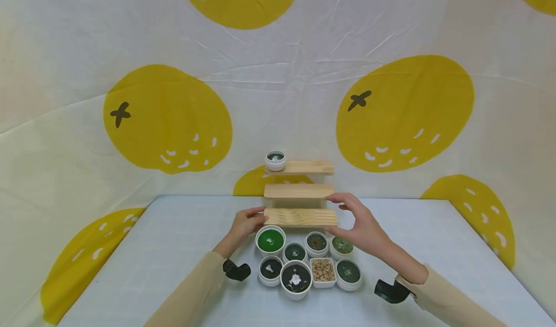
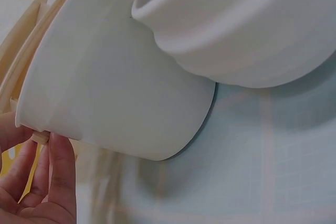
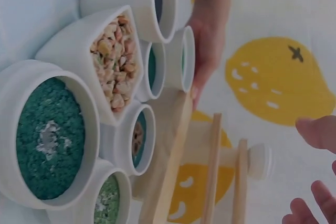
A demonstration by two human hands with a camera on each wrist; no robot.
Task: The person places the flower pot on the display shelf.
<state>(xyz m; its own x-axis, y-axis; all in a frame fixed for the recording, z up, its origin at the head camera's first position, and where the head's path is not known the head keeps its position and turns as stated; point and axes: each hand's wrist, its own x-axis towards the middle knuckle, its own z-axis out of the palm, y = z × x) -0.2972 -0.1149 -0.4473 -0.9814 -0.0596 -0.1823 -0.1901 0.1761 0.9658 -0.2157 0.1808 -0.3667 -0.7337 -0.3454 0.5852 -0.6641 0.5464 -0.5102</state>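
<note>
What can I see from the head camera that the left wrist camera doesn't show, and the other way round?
Only the head view shows the right hand, the square dish of tan bits and the small pot on the top board.

Only the left wrist view gives a close, side-on look at a smooth white pot.

Both show the left hand, the wooden stand and the tabletop.

Eight white bowls (image 1: 295, 296) and wooden stand (image 1: 299, 217) on pale, apparently gridded table (image 1: 187, 225)
</note>
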